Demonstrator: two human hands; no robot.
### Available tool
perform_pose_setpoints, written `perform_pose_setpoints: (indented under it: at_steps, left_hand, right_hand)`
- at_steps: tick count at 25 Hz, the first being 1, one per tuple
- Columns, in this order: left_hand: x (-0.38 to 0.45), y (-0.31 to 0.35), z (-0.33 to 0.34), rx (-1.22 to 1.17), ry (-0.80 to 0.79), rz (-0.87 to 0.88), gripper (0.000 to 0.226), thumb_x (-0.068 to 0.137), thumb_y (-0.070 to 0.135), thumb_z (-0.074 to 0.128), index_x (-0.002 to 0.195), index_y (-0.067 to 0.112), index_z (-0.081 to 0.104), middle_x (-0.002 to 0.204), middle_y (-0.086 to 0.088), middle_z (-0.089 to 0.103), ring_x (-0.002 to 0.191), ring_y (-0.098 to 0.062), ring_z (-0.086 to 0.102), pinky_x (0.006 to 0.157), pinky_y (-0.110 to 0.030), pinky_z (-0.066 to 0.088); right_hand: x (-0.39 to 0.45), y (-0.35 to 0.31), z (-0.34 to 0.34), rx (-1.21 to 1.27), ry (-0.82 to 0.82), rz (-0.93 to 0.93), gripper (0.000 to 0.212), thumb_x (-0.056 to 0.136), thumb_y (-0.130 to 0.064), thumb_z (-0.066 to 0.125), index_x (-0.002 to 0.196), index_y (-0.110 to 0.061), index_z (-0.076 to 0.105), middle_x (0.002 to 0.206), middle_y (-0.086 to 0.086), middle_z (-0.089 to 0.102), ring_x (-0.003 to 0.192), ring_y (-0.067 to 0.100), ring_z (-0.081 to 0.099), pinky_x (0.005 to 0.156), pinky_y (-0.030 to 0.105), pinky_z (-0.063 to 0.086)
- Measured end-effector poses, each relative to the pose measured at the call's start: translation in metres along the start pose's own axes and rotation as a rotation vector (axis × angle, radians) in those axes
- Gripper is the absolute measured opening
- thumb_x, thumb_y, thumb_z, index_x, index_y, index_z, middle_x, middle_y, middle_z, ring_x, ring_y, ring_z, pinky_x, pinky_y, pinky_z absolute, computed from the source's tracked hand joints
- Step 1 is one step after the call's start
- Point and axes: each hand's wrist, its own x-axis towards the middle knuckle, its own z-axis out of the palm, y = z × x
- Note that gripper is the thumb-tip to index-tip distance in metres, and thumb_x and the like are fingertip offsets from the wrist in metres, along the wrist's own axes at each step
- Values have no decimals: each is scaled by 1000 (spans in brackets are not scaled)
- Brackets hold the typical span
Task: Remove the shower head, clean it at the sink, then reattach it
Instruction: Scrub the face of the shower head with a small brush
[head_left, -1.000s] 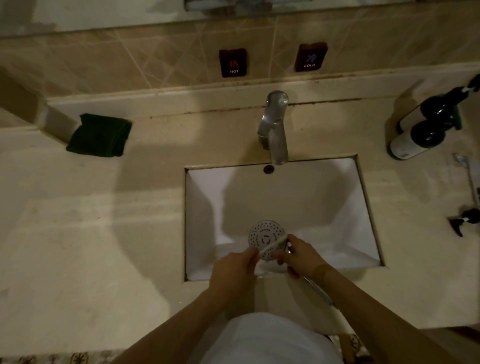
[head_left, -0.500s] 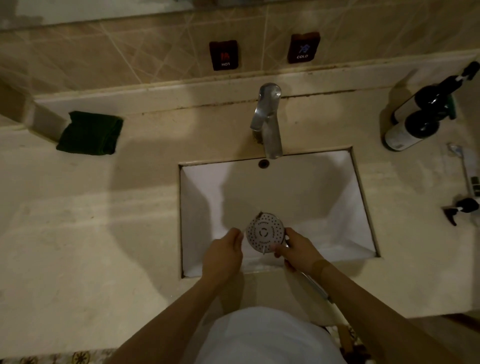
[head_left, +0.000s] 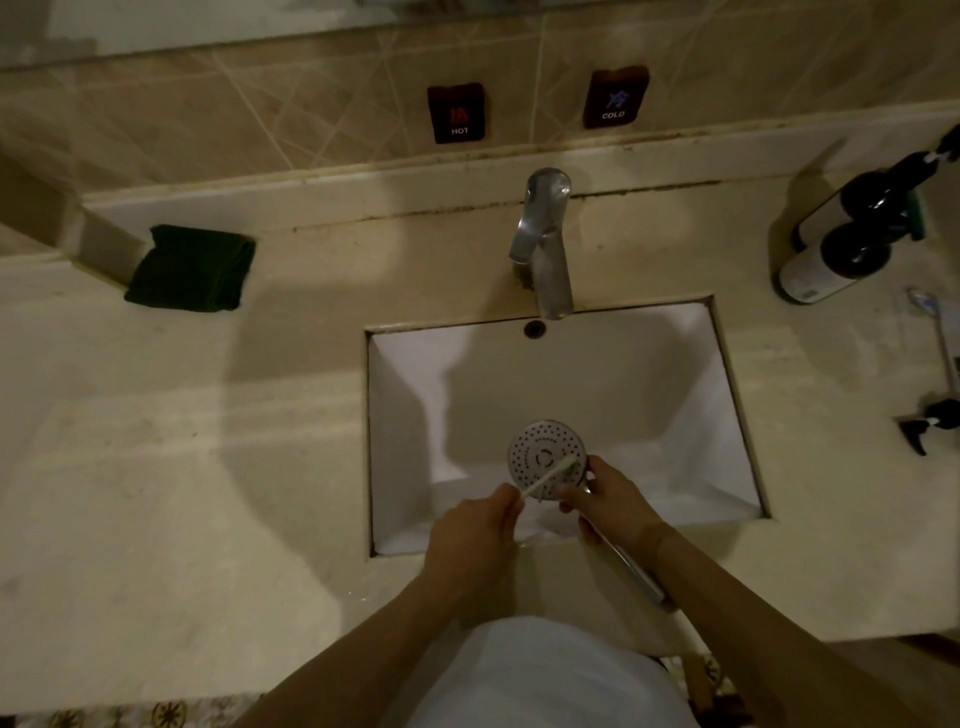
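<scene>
- My right hand (head_left: 610, 506) grips the shower head (head_left: 545, 457) just under its round face, fingers curled round the neck, with the chrome handle running back past my wrist toward the near edge. Held this way the nozzle plate faces up at me and stays put while I work on it.
- My left hand (head_left: 478, 530) pinches the handle of a thin pale brush (head_left: 550, 475) — it looks like a toothbrush. Its far end lies across the lower right of the nozzle plate, touching it. A short grip, I judge, gives finer control over the small holes.
- The shower head sits over the near part of the sink (head_left: 675, 395) basin, so anything loosened falls into the bowl and not onto the surface (head_left: 208, 467).
- Faucet (head_left: 543, 249) at the far rim, spout over the basin; I can see no water running. Rinsing is probably a later step.
- Folded dark green cloth (head_left: 192, 267) at the far left of the surface, well apart — within reach for drying, I would guess.
- Dark pump bottles (head_left: 852, 234) far right, untouched.
- HOT (head_left: 457, 111) and COLD (head_left: 615, 96) labels on the wall tiles behind.
- Status: cleaning stage under way; reattaching not yet begun.
</scene>
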Motion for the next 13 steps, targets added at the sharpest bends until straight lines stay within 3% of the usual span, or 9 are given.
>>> perform_pose_setpoints:
  at_steps: [4, 9, 13]
  left_hand:
    - [16, -7, -2, -105, 122, -156, 26, 102, 36, 34, 97, 20, 54, 64, 3, 54, 54, -16, 54, 45, -23, 33]
    - [8, 6, -5, 55, -24, 58, 24, 102, 38, 31, 104, 23, 50, 66, 6, 50, 53, -13, 46, 47, -24, 33]
    - [23, -7, -10, -66, 113, -132, 27, 102, 35, 33, 101, 18, 54, 58, 7, 47, 47, -8, 44, 43, -20, 30]
  right_hand:
    - [1, 1, 0, -22, -10, -12, 37, 93, -26, 63, 126, -18, 47, 84, 6, 72, 42, 15, 54, 43, 26, 48]
    - [1, 1, 2, 36, 13, 17, 33, 91, -24, 65, 120, -17, 50, 83, 9, 72, 39, 14, 53, 40, 27, 46]
    - [0, 0, 2, 3, -8, -2, 34, 93, -24, 63, 122, -20, 45, 83, 7, 71, 39, 13, 52, 41, 26, 45]
